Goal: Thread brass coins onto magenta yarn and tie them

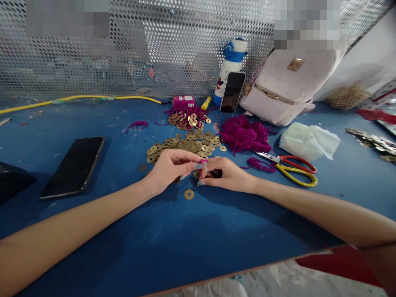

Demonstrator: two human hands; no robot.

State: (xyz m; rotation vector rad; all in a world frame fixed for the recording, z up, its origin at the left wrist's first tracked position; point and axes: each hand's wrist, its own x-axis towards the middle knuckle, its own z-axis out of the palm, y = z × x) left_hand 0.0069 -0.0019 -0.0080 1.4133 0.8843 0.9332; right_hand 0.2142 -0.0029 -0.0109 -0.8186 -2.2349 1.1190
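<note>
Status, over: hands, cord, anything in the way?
Left hand pinching purple cord, right hand at same strand. Coin pile just beyond, loose coin on near side. Nothing seen blocking.

- Thin magenta cord (202,161): mostly covered by fingertips; knot or loop, cannot tell.
- Bare left hand (167,170): hides near side of brass, square-holed coin heap (192,142).
- Bare right hand (229,175): dark patch beneath; shadow or object, unclear.
- Flat black object (14,181): cut by left edge, unidentified.
- White-and-blue bottle (227,69): lower part partly behind upright black phone (233,93).
- Pale pink backpack (284,80): top pixelated.
- Silvery overlapping discs (374,141): cut by right edge.
- Grey perforated metal screen (185,53): shapes beyond blurred.
</note>
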